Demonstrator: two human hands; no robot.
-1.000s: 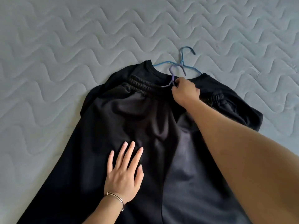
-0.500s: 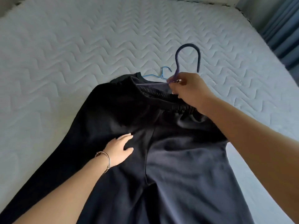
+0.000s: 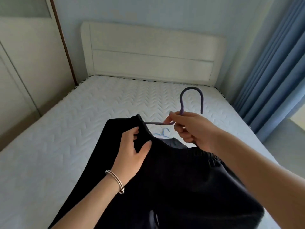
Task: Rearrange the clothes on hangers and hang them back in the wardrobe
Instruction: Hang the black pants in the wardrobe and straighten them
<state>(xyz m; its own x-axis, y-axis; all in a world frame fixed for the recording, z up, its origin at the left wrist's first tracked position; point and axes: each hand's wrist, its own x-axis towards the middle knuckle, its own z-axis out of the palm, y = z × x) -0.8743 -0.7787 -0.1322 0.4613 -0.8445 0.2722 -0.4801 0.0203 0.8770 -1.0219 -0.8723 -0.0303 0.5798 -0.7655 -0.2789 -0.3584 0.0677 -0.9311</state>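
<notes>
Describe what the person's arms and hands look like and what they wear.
The left hand and right hand are bare: no gloves, no rings showing. No sleeves are in view. A thin silver bangle with a small clasp circles the left wrist.

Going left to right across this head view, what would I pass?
Beige door, left hand gripping the black trousers, right hand holding the purple hanger, blue curtain.

Soft daylight from R, by curtain (image 3: 270, 76); mattress (image 3: 69, 133) bright, black trousers (image 3: 181, 179) lose detail. Slight blur overall; wide-angle bend at edges.
</notes>
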